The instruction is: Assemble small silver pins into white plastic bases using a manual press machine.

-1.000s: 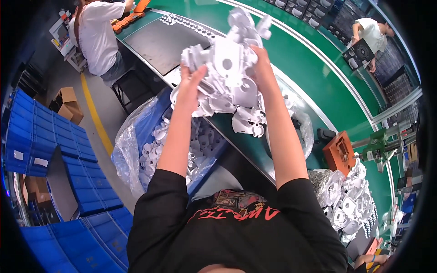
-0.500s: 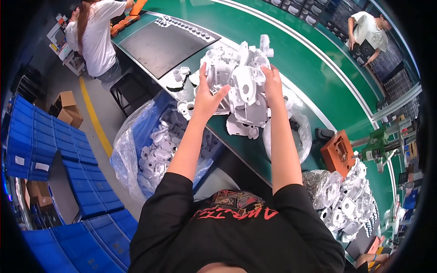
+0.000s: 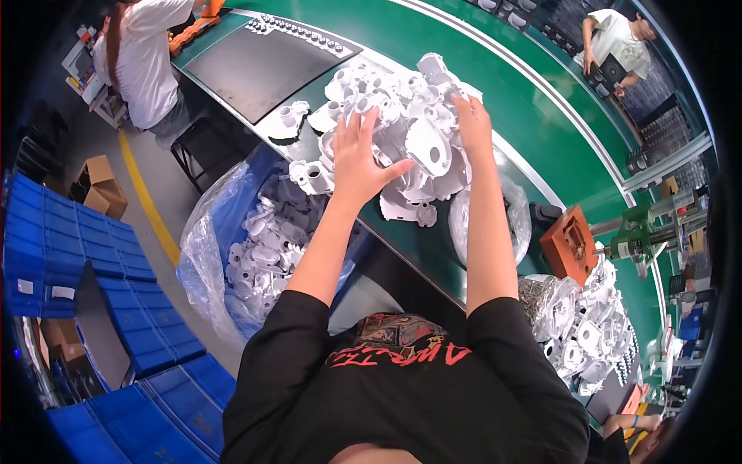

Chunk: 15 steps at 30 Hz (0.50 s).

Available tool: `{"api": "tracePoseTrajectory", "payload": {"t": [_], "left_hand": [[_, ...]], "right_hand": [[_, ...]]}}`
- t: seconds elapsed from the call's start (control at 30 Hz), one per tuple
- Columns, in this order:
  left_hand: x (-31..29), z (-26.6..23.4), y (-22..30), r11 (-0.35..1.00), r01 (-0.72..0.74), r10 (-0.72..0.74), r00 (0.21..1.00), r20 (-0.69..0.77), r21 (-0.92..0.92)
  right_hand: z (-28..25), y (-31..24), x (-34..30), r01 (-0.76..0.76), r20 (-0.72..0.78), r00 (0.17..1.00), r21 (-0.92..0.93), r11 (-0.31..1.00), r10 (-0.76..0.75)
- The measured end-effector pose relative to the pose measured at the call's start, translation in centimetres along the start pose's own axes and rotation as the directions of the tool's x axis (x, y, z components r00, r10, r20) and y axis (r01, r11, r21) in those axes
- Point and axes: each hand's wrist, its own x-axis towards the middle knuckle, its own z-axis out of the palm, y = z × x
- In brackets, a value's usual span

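A heap of white molded parts (image 3: 413, 116) lies on the green workbench (image 3: 410, 246), straight ahead of the person and between the two hands. A part with a large oval hole (image 3: 426, 147) sits near the middle of the heap, facing the person.

The left hand (image 3: 362, 161) is at the heap's near left side, its fingers spread and pointing away from the body, its thumb stretched toward the middle in front of the parts. The right hand (image 3: 474, 127) is against the heap's right side, its fingers reaching up over the parts; whether it grips one, I cannot tell. The hands are well apart, with most of the heap between them.

Just left of the heap, two smaller white pieces lie near the bench edge: one (image 3: 287, 120) beside the black mat (image 3: 259, 73), the other (image 3: 312, 178) just beside the left wrist. Clear plastic wrapping (image 3: 516, 220) shows on both sides of the right forearm. Farther right are an orange block (image 3: 568, 246), a green fixture (image 3: 635, 238) and a second pile of white parts (image 3: 591, 340).

Below the bench on the left, a clear plastic liner (image 3: 210, 251) surrounds more white parts (image 3: 263, 259). Blue crates (image 3: 147, 317) stand beyond it. One co-worker (image 3: 147, 73) is at the upper left; another (image 3: 618, 42), at the upper right, holds a black panel (image 3: 610, 73).
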Motion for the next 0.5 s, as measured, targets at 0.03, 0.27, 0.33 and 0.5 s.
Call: {"api": "tracePoseTrajectory", "payload": {"t": [0.03,0.27,0.33,0.5], "left_hand": [[0.0,0.3,0.1,0.999,-0.037,0.037,0.998,-0.040,0.016],[-2.8,-0.3,0.1,0.950,-0.274,0.276,0.961,0.009,0.148],[-3.2,0.7,-0.1,0.948,-0.283,0.287,0.958,-0.007,0.148],[-2.1,2.8,-0.6,0.940,-0.303,0.316,0.946,-0.067,0.158]], "right_hand": [[-0.4,0.8,1.1,0.038,-0.020,0.999,-0.035,0.999,-0.039],[-0.4,-0.9,2.6,0.139,0.000,0.990,0.049,0.989,-0.140],[-1.2,-0.2,3.6,0.092,0.014,0.996,0.020,0.996,-0.092],[-2.6,3.2,5.9,0.080,-0.052,0.996,0.079,0.994,-0.076]]}}
